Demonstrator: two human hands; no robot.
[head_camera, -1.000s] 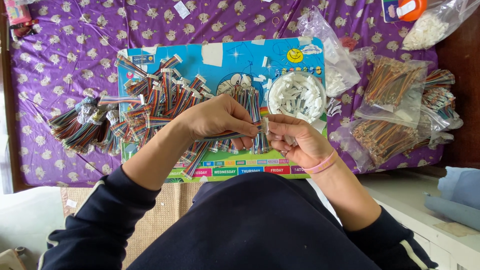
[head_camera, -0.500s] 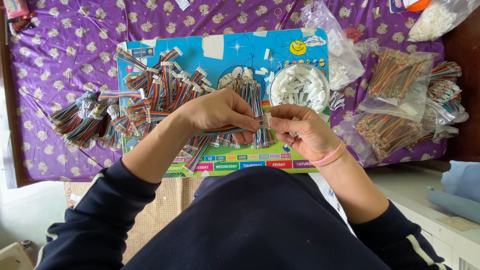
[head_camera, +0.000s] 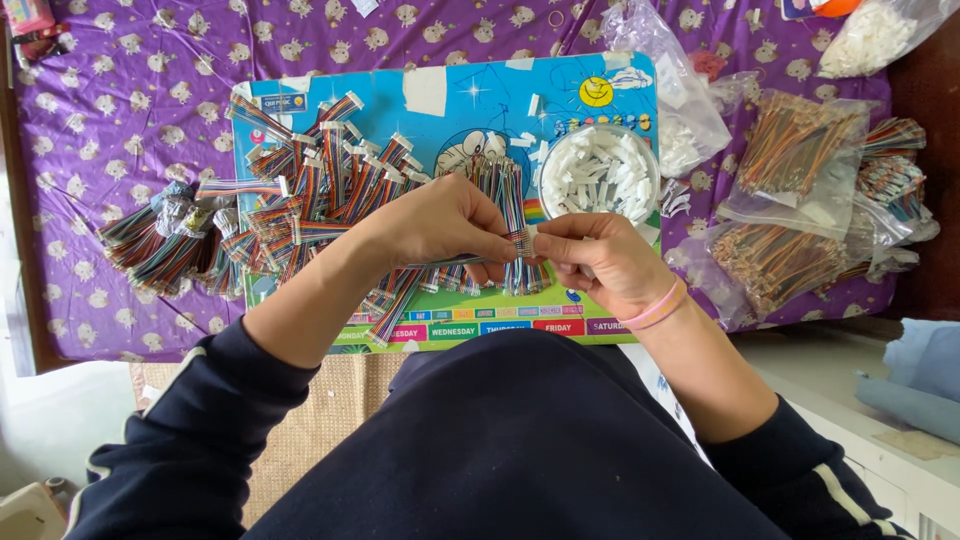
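Left hand (head_camera: 440, 225): fingers pinched shut on a thin multicoloured ribbon cable (head_camera: 455, 262) (its end meets the other hand).
Right hand (head_camera: 598, 262): fingertips closed on the small white plastic connector (head_camera: 531, 240) at that cable's tip.
Behind: clear round bowl of white connectors (head_camera: 600, 172).

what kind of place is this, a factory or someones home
Most likely a home used for piecework: a purple patterned cloth covers the surface, a children's picture board serves as work mat, and rainbow ribbon cables lie heaped.

Since the earlier frames the left hand (head_camera: 440, 225) and right hand (head_camera: 600, 262) have drawn slightly closer, fingertips now nearly meeting over the thin multicoloured ribbon cable (head_camera: 455, 262) pinched between them. The small white plastic connector (head_camera: 531, 240) now sits tight against the cable end. The view has shifted slightly, placing both hands lower over the blue cartoon-printed board (head_camera: 480, 95).
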